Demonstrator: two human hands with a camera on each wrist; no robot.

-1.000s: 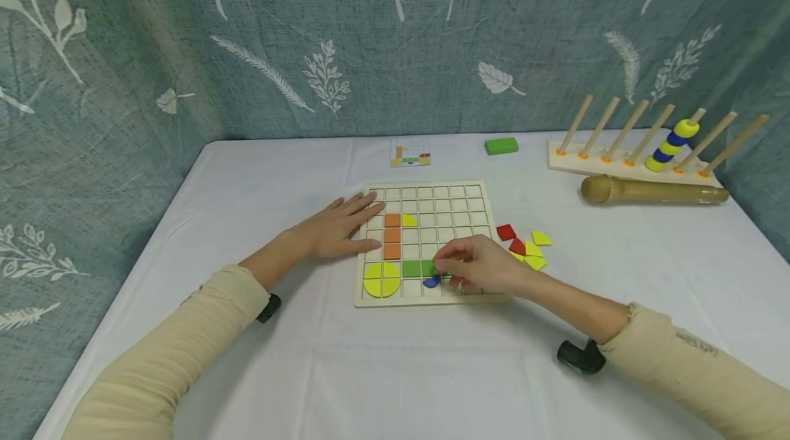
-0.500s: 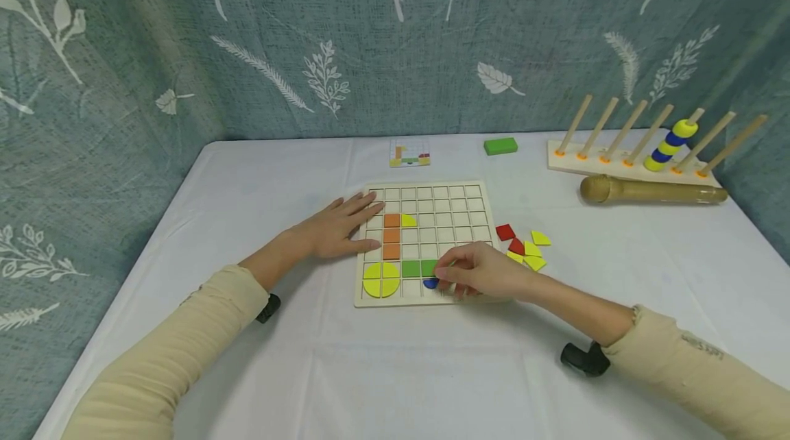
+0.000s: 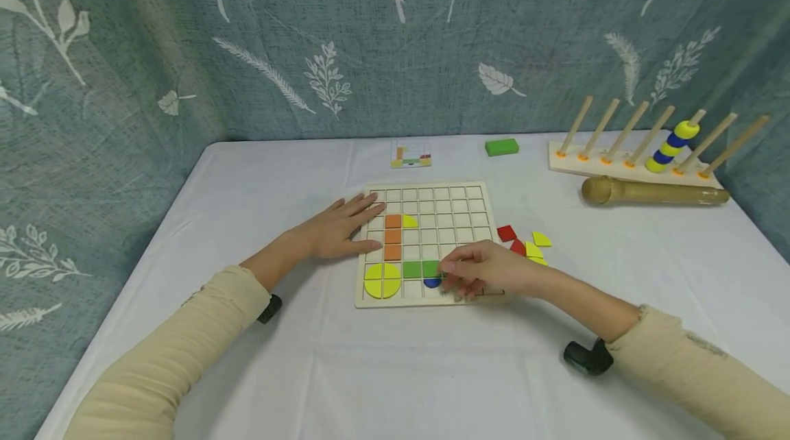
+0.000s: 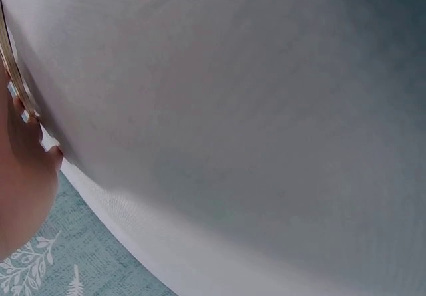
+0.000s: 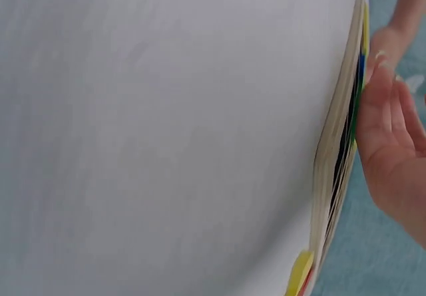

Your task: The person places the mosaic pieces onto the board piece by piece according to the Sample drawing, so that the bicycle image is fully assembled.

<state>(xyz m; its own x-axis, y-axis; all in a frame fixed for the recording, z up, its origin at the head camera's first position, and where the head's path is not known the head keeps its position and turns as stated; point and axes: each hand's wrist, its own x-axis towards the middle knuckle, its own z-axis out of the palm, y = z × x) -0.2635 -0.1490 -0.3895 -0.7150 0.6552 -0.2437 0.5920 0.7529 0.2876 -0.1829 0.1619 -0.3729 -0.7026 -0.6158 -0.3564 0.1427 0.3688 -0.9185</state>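
My left hand [image 3: 339, 227] lies spread, palm down, across the left edge of a wooden grid board [image 3: 453, 193]. My right hand [image 3: 484, 269] is low over the board's lower right part, thumb and index finger close together beside a green square [image 3: 430, 269]. Partly hidden by its fingers, a blue rounded piece [image 3: 432, 283] lies flat in the cell below that square; no piece shows between the fingertips. Orange squares [image 3: 393, 236] form a column on the board. Four-part yellow circle [image 3: 382, 280] sits at lower left, and a yellow quarter circle [image 3: 409, 222] higher up.
Loose red pieces [image 3: 506, 233] and yellow quarter pieces [image 3: 541, 240] lie right of the board. Behind it are a pattern card [image 3: 410, 153] and a green block [image 3: 502, 147]. A peg stand [image 3: 561, 159] and a brown stick [image 3: 663, 192] occupy the back right.
The blue piece has gone from tilted to flat in its cell. My right hand has shifted slightly down and to the right. My left hand stays put.
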